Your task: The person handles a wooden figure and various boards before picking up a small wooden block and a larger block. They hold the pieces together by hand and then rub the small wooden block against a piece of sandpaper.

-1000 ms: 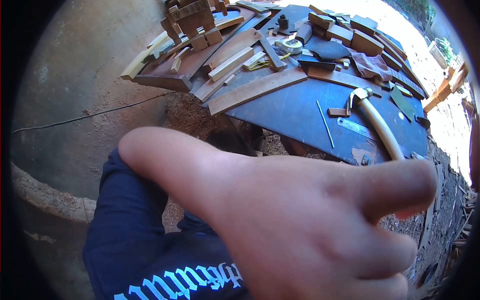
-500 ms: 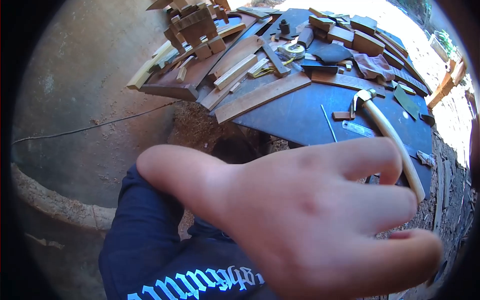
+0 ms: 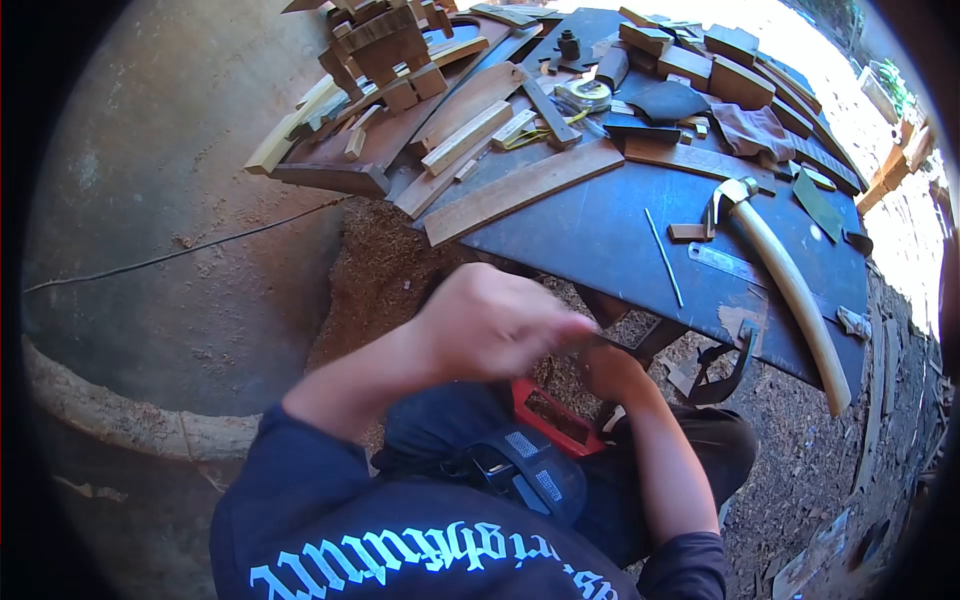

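Note:
My left hand (image 3: 495,322) is closed and slightly blurred, above my lap and just off the table's near edge. Close beside it, my right hand (image 3: 610,372) is closed too, its fingers curled. A thin dark piece (image 3: 618,346) shows between the two hands; what each one grips is too hidden to name. Below them, a red frame-like object (image 3: 556,420) rests at my legs, with a black item with grey patches (image 3: 530,470) nearer my body. The claw hammer (image 3: 790,270) lies on the blue tabletop (image 3: 570,225), beside a small brown block (image 3: 688,233) and a metal ruler (image 3: 727,263).
Long boards (image 3: 525,192), a tape measure (image 3: 583,95), wood blocks (image 3: 740,85) and a cloth (image 3: 752,132) crowd the table's far half. A clamp (image 3: 735,370) grips the near edge. A stacked wooden piece (image 3: 385,50) stands far left; a curved log (image 3: 130,410) lies on the floor.
My left hand has moved down and left, away from the camera, to my right hand. My right hand, the red object and the clamp now show.

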### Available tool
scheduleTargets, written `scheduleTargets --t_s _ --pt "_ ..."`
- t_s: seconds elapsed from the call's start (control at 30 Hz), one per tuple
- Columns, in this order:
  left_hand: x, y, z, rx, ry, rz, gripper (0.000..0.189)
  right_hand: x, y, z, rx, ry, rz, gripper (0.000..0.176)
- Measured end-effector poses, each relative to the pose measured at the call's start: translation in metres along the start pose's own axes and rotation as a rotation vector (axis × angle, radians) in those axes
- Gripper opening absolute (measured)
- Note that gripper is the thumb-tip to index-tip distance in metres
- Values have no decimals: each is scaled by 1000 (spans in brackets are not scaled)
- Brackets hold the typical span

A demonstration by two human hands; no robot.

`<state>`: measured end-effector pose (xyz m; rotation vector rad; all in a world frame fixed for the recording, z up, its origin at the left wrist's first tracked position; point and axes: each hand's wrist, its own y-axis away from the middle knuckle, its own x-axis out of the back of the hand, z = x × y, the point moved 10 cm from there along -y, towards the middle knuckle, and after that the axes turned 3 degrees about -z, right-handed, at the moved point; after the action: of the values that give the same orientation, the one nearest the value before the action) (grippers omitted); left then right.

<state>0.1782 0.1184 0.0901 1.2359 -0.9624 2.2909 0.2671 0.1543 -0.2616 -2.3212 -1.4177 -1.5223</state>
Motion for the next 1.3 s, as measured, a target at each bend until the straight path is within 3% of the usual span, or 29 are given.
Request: scheduleTargets --t_s 0.07,0.17,0.4,0.5,0.53,0.87,1.17,1.3 --pt "7 35 -49 264 183 127 52 7 5 -6 -6 -4 -23 27" --pt "15 78 -83 444 128 163 48 4 3 -8 -20 29 -64 25" --pt "41 71 -106 803 -252 254 31 -1 -5 -10 -11 71 -105 26" --pt "45 67 -106 596 -573 292 39 -1 -3 -7 -35 49 -119 28" --pt "40 72 -118 701 -510 213 46 -1 -3 -6 -44 36 -112 28" --pt "44 79 -126 710 -401 243 50 0 3 -3 -70 39 -122 27" --pt "42 75 -124 710 -245 268 33 -2 2 4 -75 40 -29 24" --pt "60 75 -111 589 -250 463 26 4 7 -5 -72 49 -100 28"
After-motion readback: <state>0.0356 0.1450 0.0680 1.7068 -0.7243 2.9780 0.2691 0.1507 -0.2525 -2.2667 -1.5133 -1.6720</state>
